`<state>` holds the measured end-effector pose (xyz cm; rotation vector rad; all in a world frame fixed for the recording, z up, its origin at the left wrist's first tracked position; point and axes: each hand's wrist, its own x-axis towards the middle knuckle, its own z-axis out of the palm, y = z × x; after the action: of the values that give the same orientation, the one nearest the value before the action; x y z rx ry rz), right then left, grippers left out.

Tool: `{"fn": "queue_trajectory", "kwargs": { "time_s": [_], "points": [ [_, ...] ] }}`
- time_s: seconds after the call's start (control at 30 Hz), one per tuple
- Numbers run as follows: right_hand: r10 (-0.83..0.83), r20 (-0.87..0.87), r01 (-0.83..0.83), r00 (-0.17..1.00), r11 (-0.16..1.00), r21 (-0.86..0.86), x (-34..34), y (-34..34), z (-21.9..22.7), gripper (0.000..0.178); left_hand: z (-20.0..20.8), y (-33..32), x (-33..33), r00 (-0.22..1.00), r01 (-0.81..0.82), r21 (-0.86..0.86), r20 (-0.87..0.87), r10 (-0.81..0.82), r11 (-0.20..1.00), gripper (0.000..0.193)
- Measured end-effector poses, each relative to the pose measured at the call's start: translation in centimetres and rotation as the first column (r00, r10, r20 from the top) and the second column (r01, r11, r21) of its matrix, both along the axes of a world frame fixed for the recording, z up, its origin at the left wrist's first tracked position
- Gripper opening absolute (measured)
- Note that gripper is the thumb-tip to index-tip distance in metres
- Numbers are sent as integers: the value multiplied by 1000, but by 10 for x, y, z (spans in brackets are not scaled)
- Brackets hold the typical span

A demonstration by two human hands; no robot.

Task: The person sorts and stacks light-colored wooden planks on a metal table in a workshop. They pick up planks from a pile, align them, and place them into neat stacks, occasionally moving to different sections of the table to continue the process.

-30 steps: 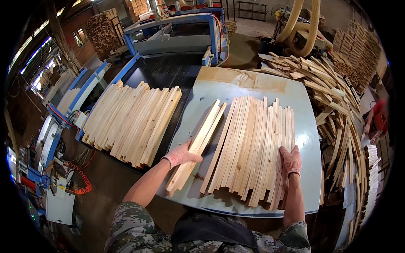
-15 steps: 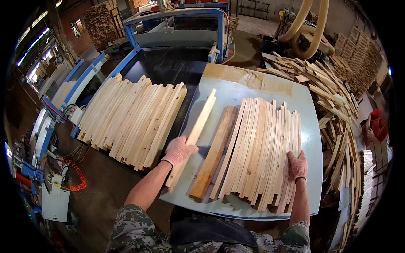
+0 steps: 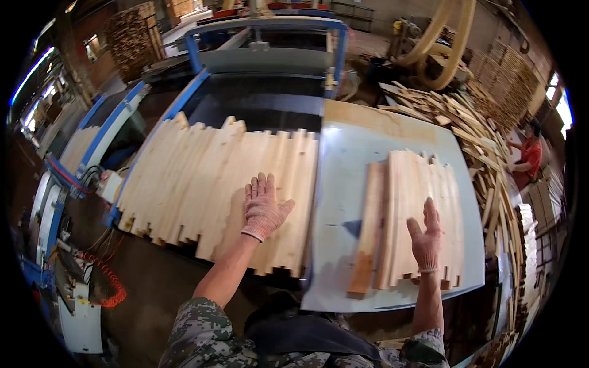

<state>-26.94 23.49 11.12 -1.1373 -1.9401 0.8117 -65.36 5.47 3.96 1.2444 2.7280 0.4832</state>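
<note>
My left hand (image 3: 265, 208), in a pinkish knit glove, lies flat with its fingers stretched out over a row of pale wooden strips (image 3: 178, 178). These strips sit side by side on a black conveyor belt (image 3: 264, 98), their ends uneven. My right hand (image 3: 426, 238), gloved alike, has its thumb apart from its fingers and grips nothing. It is over a smaller row of wooden strips (image 3: 402, 208) on a pale blue-grey board (image 3: 337, 184); whether it touches them I cannot tell. A browner strip (image 3: 366, 236) lies along that row's left side.
A blue-framed machine (image 3: 264, 58) spans the belt's far end. Loose wooden offcuts (image 3: 448, 110) are heaped beyond the board to the right, near a person in red (image 3: 529, 161). Thick hoses (image 3: 442, 55) hang behind. A red coiled air hose (image 3: 113, 285) is at lower left.
My left hand has let go of the single strip it held and moved over the belt. The belt's row is wider, the board's row narrower. My right hand's fingers have straightened.
</note>
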Motion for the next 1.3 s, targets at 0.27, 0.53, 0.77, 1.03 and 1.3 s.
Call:
{"fn": "queue_trajectory", "kwargs": {
  "time_s": [0.27,0.53,0.77,1.03,1.3],
  "points": [
    [101,83,-92,991,990,-103,-75,-116,-93,71,22,-259,-309,748,-594,-24,-386,540,804,108],
    [-152,556,98,817,987,125,-126,-152,-88,73,81,-386,-423,669,-659,-13,-467,579,752,63],
    [-281,665,213,692,959,185,-128,-154,-108,83,108,-410,-470,658,-747,-314,-475,583,586,101],
    [-380,684,257,623,925,280,-69,-165,-131,78,-18,-388,-435,933,-255,629,-39,357,734,58],
    [-317,704,336,636,935,117,-24,-239,-117,66,35,-185,-45,517,-50,680,644,-564,731,26]
  ]
}}
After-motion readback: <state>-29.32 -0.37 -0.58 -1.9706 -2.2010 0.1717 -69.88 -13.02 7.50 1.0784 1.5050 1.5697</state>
